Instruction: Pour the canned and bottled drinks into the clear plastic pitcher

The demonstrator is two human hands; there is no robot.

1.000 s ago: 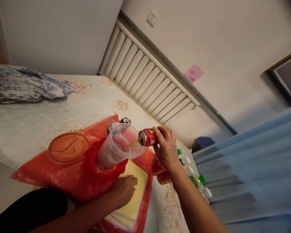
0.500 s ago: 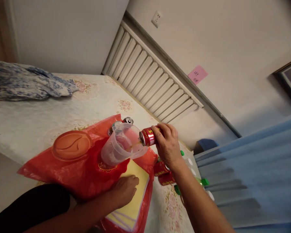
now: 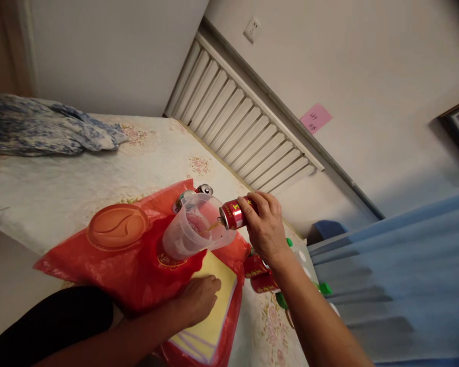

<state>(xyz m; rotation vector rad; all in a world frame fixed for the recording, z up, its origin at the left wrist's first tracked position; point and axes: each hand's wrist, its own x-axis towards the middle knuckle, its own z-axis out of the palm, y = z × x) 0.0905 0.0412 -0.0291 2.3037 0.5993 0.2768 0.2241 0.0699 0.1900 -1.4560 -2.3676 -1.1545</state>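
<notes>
The right hand's grip (image 3: pixel 266 229) wraps a glossy red drink can (image 3: pixel 235 213) with yellow lettering, tipped over the rim of the translucent pitcher (image 3: pixel 179 237), liquid (image 3: pixel 214 226) trickling out. Thin-walled, it is likely light, easily dented and slick if wet, best held mid-body; the left hand (image 3: pixel 202 298) rests curled on a yellow sheet (image 3: pixel 221 300), whether holding anything I cannot tell.

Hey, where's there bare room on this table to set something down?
Widest is the tablecloth between the bunched cloth and the orange lid, running on toward the radiator. A smaller patch sits below the red cans, between the red bag and the right forearm. It's crowded around the jug: tipped can, more cans, left hand.
</notes>
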